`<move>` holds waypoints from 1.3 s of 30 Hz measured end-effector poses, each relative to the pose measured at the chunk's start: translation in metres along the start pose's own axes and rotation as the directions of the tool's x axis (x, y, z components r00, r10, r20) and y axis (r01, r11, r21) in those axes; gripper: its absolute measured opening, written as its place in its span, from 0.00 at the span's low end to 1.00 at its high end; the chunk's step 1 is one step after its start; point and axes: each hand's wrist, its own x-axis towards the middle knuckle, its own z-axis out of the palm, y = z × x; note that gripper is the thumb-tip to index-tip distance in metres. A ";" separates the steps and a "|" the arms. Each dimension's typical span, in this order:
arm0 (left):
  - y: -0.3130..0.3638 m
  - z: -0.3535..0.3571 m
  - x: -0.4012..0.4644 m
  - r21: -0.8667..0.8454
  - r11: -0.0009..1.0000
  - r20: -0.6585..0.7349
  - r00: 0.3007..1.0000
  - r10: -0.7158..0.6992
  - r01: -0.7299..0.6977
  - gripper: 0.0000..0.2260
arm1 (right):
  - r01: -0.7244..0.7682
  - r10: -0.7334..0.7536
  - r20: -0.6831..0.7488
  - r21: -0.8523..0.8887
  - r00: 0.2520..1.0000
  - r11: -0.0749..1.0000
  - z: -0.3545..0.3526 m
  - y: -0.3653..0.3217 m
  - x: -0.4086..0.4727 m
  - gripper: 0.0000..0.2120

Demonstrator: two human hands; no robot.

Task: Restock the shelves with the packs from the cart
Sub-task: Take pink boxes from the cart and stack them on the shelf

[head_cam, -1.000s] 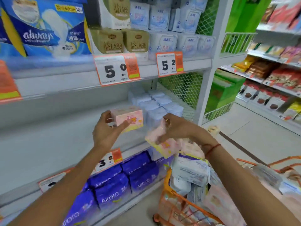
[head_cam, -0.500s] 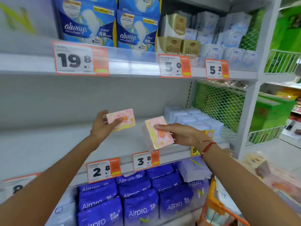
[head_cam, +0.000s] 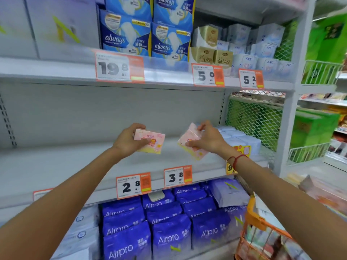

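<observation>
My left hand (head_cam: 127, 140) grips a small pink and yellow pack (head_cam: 153, 142) above the bare grey middle shelf (head_cam: 62, 166). Just to its right, my right hand (head_cam: 208, 139) holds a second pink pack (head_cam: 189, 141), tilted on its corner, over the same shelf. Both packs are in the air, a short gap apart. The orange cart (head_cam: 262, 233) stands at the lower right, with blurred packs inside it.
Pale blue packs (head_cam: 240, 139) fill the right end of the middle shelf. Purple Airpro packs (head_cam: 169, 226) line the shelf below; blue Always packs (head_cam: 148, 32) and white and gold boxes sit above. Orange price tags (head_cam: 133, 185) edge each shelf. A green mesh side panel (head_cam: 255, 119) closes the right.
Both hands have risen from the cart side and reached further over the middle shelf. The right-hand pack came up level with the left one. My view has swung left and up.
</observation>
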 end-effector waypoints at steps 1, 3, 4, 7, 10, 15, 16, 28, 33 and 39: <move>-0.003 0.004 0.001 0.021 1.000 0.016 1.000 0.002 -0.002 0.19 | 0.025 -0.026 -0.014 -0.052 1.000 0.998 0.001 0.005 0.001 0.28; -0.009 0.010 0.002 0.087 0.996 0.030 1.000 0.004 -0.007 0.19 | 0.057 -0.059 -0.014 -0.125 0.998 0.990 0.001 0.010 0.002 0.29; -0.013 0.012 0.002 0.113 0.993 0.033 0.999 0.006 -0.010 0.19 | 0.058 -0.059 -0.003 -0.152 0.998 0.987 0.002 0.014 0.004 0.29; -0.028 0.019 0.011 0.104 0.995 0.031 1.000 -0.002 -0.001 0.19 | 0.080 -0.072 0.043 -0.210 0.996 0.974 0.009 0.023 0.021 0.28; -0.039 0.028 0.030 0.039 0.997 0.075 0.995 -0.065 0.062 0.20 | 0.083 -0.061 0.109 -0.215 0.992 0.973 0.024 0.028 0.048 0.28; -0.066 0.044 0.068 -0.010 0.985 0.053 0.984 -0.170 0.171 0.20 | 0.112 -0.078 0.151 -0.234 0.985 0.966 0.062 0.049 0.099 0.26; -0.071 0.045 0.074 -0.007 0.984 0.080 0.981 -0.176 0.177 0.19 | 0.117 -0.082 0.156 -0.236 0.984 0.965 0.069 0.054 0.109 0.26; -0.080 0.041 0.099 -0.095 0.979 0.366 0.921 -0.133 0.179 0.14 | -0.003 -0.021 0.283 0.082 0.959 0.997 0.105 0.053 0.212 0.16; -0.070 0.073 0.104 -0.175 0.963 0.396 0.910 -0.121 0.204 0.15 | -0.299 0.239 0.273 0.205 0.932 0.932 0.074 0.067 0.213 0.19; -0.062 0.116 0.122 0.018 0.985 0.114 0.978 -0.174 0.173 0.41 | -0.491 0.320 0.450 0.338 0.834 0.803 0.073 0.078 0.180 0.25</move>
